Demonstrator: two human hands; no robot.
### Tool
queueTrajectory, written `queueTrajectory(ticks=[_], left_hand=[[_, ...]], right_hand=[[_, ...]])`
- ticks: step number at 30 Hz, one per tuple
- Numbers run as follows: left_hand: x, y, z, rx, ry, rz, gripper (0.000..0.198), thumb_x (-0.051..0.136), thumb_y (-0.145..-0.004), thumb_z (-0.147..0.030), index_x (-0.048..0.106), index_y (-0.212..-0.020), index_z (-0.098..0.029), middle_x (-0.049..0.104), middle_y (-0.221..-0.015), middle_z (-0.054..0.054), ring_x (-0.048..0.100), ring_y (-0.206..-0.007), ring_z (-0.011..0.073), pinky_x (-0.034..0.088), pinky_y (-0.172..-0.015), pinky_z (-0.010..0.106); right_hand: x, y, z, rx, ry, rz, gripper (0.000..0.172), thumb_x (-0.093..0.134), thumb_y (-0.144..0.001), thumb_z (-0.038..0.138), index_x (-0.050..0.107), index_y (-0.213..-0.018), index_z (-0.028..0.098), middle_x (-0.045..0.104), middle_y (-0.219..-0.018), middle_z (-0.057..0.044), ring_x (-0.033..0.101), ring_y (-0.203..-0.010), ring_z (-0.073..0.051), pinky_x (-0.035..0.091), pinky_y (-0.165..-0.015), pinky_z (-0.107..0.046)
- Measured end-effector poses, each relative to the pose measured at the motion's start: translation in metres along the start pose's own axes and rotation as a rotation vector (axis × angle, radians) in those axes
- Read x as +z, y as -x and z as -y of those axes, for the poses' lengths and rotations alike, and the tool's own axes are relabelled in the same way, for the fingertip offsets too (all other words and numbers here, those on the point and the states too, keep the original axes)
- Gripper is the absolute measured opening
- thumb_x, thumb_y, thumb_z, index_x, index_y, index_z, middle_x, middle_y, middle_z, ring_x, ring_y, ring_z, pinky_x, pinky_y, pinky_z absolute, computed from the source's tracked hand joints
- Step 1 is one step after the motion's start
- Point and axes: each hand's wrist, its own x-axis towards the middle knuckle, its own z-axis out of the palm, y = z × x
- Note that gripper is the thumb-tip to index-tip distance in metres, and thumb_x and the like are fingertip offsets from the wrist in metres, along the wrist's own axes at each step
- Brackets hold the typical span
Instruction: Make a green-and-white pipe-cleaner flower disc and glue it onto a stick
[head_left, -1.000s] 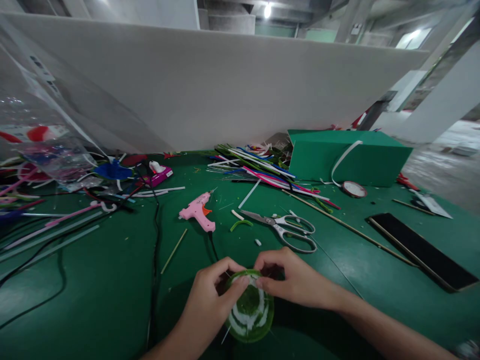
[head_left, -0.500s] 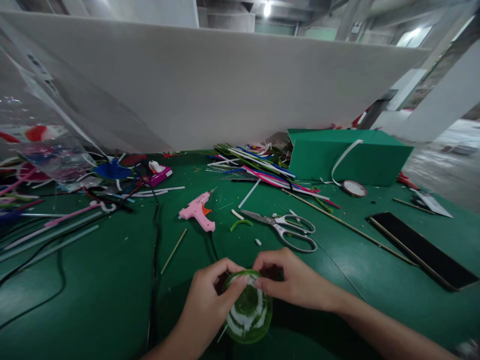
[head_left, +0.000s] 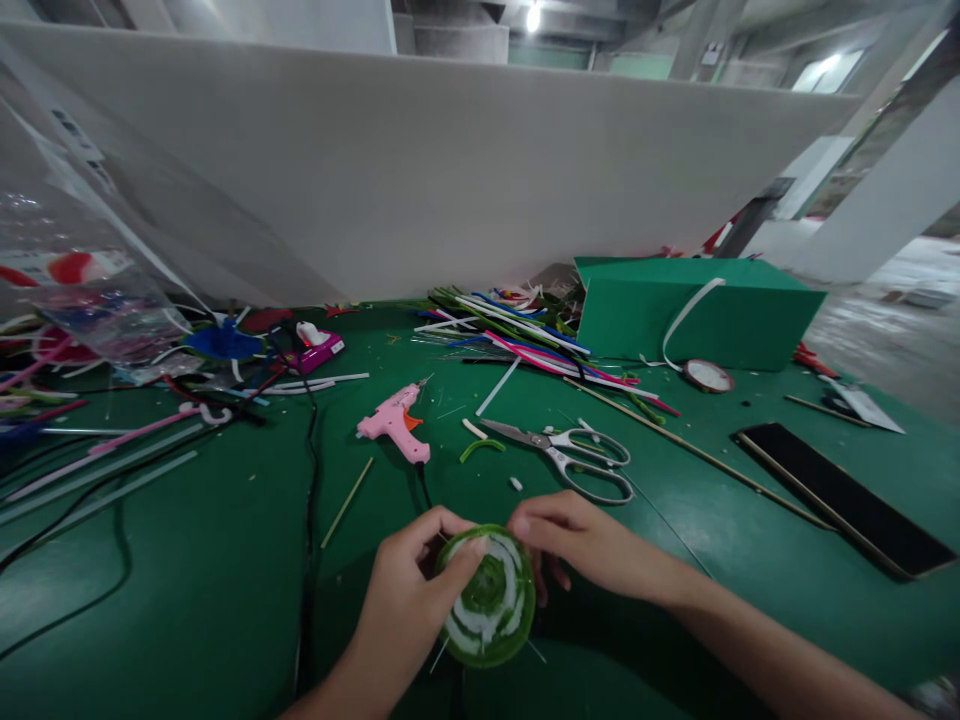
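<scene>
I hold a round coil of green and white fuzzy wire (head_left: 487,598) upright just above the green table (head_left: 210,560), near its front edge. My left hand (head_left: 409,590) grips the coil's left rim, thumb across its upper edge. My right hand (head_left: 577,545) pinches the coil's top right rim with its fingertips. Thin wire ends stick out below the coil.
Silver scissors (head_left: 581,458) and a pink glue gun (head_left: 395,422) with a black cord lie just beyond my hands. A heap of coloured fuzzy wires (head_left: 525,345), a green box (head_left: 694,310), a tape roll (head_left: 708,376), a black phone (head_left: 844,498) and a long stick (head_left: 697,455) lie behind and right.
The coil has risen slightly and tilted so that its face shows more fully. My right fingers have slid from its top middle to its upper right rim.
</scene>
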Motion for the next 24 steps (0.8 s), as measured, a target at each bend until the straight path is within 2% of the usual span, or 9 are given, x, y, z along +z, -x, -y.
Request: queueTrajectory(ticks=[4,9,14,19,24], left_hand=[[-0.0008,-0.0007,0.0005,0.006,-0.007,-0.008,0.017,0.058,-0.075,-0.033,0.058,-0.068,-0.017,0.059,-0.061,-0.001,0.053,-0.059,0.0149,0.042,-0.052,0.022],[-0.0002,-0.0039,0.0015,0.027,-0.009,0.066,0.016,0.055,-0.078,-0.032,0.059,-0.075,-0.017,0.06,-0.067,0.0,0.055,-0.062,0.0158,0.043,-0.055,0.023],[0.0006,-0.0021,-0.0013,0.066,-0.028,0.122,0.016,0.053,-0.08,-0.031,0.06,-0.076,-0.018,0.059,-0.066,0.0,0.054,-0.06,0.015,0.042,-0.053,0.022],[0.0019,0.0005,-0.0022,0.078,-0.078,0.054,0.02,0.055,-0.078,-0.031,0.058,-0.065,-0.017,0.052,-0.057,-0.002,0.048,-0.053,0.0127,0.038,-0.048,0.021],[0.0028,-0.0022,0.0012,0.055,-0.045,0.072,0.018,0.055,-0.078,-0.032,0.061,-0.07,-0.017,0.06,-0.062,0.0,0.054,-0.056,0.0142,0.042,-0.051,0.022]], right_hand=[[0.0023,0.0013,-0.0024,0.01,0.048,0.023,0.011,0.059,-0.08,0.026,0.057,-0.077,0.016,0.056,-0.058,0.005,0.056,-0.049,-0.007,0.037,-0.041,-0.014],[0.0035,-0.0001,-0.0072,-0.023,0.094,-0.066,0.004,0.056,-0.078,0.019,0.055,-0.074,0.017,0.051,-0.056,0.006,0.051,-0.047,-0.007,0.038,-0.042,-0.016],[0.0023,0.0002,-0.0045,-0.075,0.188,-0.114,0.004,0.054,-0.076,0.015,0.058,-0.075,0.016,0.048,-0.056,0.006,0.047,-0.049,-0.008,0.036,-0.046,-0.017],[0.0021,-0.0008,-0.003,-0.085,0.195,-0.137,0.005,0.056,-0.077,0.018,0.061,-0.076,0.016,0.048,-0.056,0.006,0.045,-0.05,-0.008,0.033,-0.046,-0.017],[0.0007,-0.0021,-0.0061,-0.1,0.193,-0.14,0.006,0.057,-0.077,0.019,0.061,-0.077,0.016,0.049,-0.056,0.006,0.046,-0.05,-0.008,0.033,-0.046,-0.018]])
